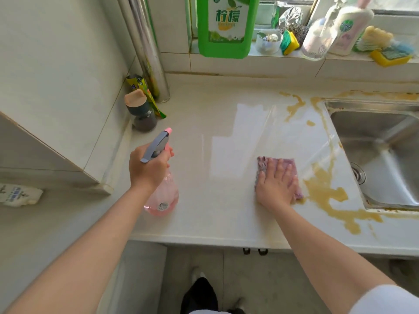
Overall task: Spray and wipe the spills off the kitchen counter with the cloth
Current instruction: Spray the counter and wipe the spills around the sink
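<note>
The left hand (148,169) curls round the neck of the pink spray bottle (163,197), finger by the trigger, nozzle aimed over the counter (204,218) and ready for more spray. Beside it the right hand (275,185) lies flat, fingers straight, pressing the purple cloth (286,163) down so its whole face rubs. The cloth sits at the edge of the brown spill (324,192) – likely the next patch to wipe. Further streaks (294,106) run back beside the sink (381,155) – most of the mess remains.
</note>
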A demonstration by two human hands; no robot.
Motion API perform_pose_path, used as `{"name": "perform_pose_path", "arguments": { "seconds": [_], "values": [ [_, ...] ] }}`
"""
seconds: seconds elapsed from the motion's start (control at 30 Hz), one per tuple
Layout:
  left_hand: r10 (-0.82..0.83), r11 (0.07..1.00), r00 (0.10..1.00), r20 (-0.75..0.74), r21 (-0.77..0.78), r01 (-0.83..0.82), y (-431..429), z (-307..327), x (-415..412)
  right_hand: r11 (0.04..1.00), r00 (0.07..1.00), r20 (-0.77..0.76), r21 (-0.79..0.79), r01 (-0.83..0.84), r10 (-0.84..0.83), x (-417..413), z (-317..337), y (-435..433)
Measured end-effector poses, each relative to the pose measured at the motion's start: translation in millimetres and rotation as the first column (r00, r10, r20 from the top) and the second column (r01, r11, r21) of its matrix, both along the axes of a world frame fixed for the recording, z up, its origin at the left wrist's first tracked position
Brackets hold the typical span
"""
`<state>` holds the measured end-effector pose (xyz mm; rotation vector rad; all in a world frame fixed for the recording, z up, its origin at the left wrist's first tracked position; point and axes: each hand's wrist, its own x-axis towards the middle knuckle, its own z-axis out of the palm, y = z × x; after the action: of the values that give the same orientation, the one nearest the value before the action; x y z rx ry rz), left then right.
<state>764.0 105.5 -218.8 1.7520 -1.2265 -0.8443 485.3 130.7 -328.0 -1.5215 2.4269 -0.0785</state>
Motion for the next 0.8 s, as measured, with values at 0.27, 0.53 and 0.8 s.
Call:
{"name": "perform_pose_path", "arguments": {
  "seconds": [0.27,0.53,0.8],
  "values": [
    [0.029,1.0,1.0,-0.009,0.003,-0.029,11.0,1.1,2.8,0.699,0.699,0.052,0.01,-0.715,0.714,118.5,1.2,10.8],
    [-0.018,0.999,0.999,0.043,0.032,0.017,11.9,2.5,-30.6,0.927,0.929,0.052,0.061,-0.37,0.367,-34.8,3.1,13.9],
    [-0.16,0.987,0.984,-0.083,-0.007,0.16,11.4,8.2,-97.6,0.999,0.999,-0.016,0.037,-0.036,0.036,-68.0,2.9,49.2]
  ]
}}
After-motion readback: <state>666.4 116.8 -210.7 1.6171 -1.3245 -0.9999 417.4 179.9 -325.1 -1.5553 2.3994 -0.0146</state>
